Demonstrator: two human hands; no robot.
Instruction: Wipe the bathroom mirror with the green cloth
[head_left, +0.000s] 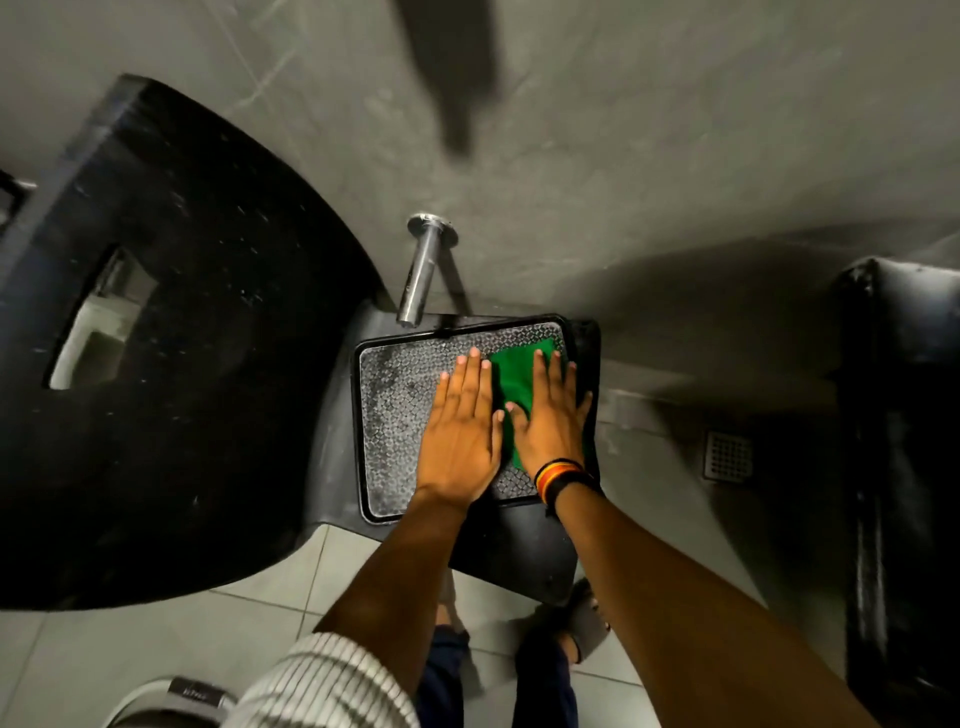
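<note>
The green cloth (519, 376) lies flat on the patterned grey surface of a black-rimmed basin (395, 410). My right hand (553, 415) rests flat on the cloth with fingers spread; it wears striped wristbands. My left hand (462, 426) lies flat beside it, fingers straight, its thumb side at the cloth's left edge. Neither hand curls around the cloth. No mirror shows in this view.
A chrome spout (421, 270) juts from the grey wall above the basin. A black speckled counter (197, 322) with a cut-out spreads to the left. Another black counter (904, 415) stands at the right, a floor drain (728, 456) beside it. My feet are on pale tiles below.
</note>
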